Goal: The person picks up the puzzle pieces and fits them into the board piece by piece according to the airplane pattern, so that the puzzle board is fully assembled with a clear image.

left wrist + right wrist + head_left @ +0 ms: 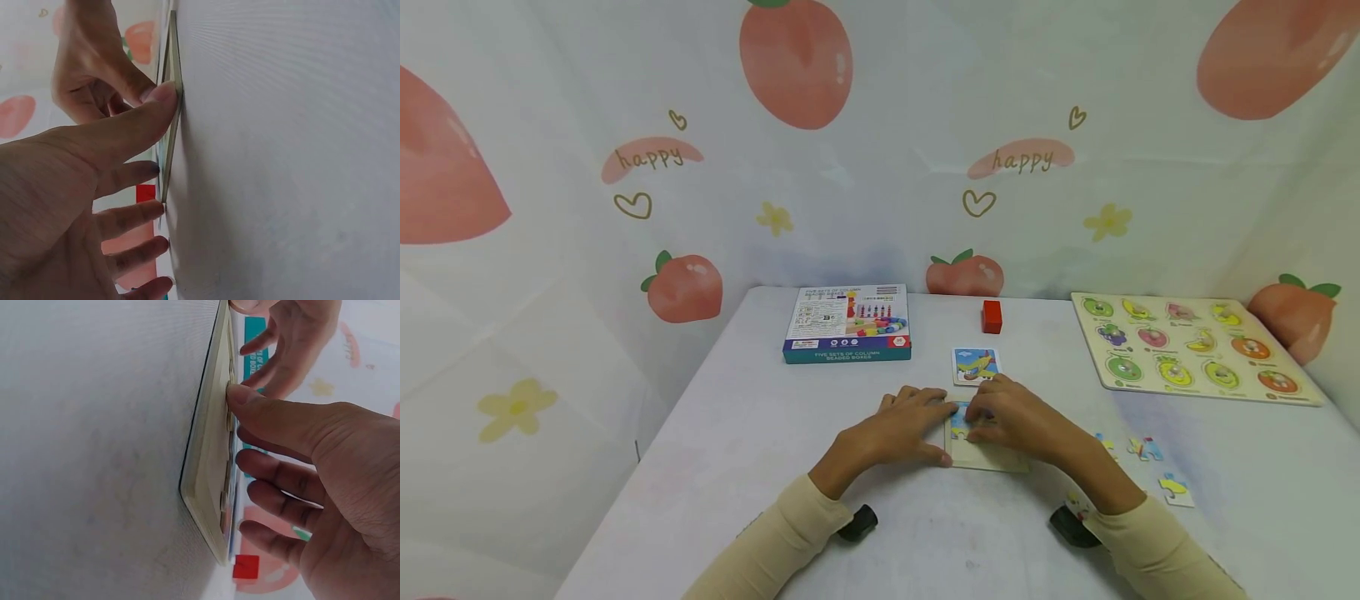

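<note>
A shallow wooden puzzle tray [988, 457] lies on the table, blue-and-yellow jigsaw pieces [958, 422] in its upper left part. My left hand [904, 427] rests at the tray's left side with fingers spread, its thumb [164, 100] against the tray's edge. Over the tray, my right hand [1026, 419] pinches a puzzle piece [229, 415] between thumb and index finger, low against the tray; the other fingers hide part of it. Just beyond the tray is a square picture card [975, 363] showing a yellow plane.
Loose jigsaw pieces [1145, 448] lie right of the tray, some partly behind my right forearm. A red block [992, 317] stands farther back. A bead-set box [847, 325] is at the back left, a fruit puzzle board [1157, 367] at the back right. A printed cloth [880, 192] hangs behind.
</note>
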The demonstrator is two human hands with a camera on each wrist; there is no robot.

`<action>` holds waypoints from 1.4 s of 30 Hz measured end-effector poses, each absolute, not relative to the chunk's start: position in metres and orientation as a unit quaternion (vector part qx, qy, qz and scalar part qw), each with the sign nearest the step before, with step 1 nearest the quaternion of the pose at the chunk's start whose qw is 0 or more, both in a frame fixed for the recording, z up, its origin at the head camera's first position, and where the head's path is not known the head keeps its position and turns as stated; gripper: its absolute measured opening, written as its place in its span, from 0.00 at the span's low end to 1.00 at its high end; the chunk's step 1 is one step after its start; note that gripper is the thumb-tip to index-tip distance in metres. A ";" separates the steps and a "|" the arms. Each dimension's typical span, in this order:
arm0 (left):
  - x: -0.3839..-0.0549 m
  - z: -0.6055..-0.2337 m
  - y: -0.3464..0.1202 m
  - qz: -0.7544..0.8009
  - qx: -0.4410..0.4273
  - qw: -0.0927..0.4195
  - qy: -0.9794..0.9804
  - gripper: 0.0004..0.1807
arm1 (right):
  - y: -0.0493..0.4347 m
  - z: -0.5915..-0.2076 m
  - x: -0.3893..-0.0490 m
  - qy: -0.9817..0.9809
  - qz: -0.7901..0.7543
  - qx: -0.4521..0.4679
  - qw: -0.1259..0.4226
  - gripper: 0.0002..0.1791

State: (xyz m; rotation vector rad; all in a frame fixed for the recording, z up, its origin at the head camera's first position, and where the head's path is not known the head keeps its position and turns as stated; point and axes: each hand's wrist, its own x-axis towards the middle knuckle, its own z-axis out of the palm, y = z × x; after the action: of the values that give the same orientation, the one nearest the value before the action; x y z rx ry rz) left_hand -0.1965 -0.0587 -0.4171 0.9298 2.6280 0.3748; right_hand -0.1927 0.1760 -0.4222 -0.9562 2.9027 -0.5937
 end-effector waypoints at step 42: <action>-0.198 -0.417 -0.053 0.154 0.391 0.163 0.893 0.29 | 0.266 -0.414 -0.171 0.950 -0.223 -0.219 0.021 0.21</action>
State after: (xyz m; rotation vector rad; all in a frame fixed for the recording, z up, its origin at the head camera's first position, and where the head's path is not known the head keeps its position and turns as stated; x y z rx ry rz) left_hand -0.1976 -0.0535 -0.4171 1.1159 2.5458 0.4399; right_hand -0.1706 0.2665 -0.4140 -0.6786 2.9436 -0.6924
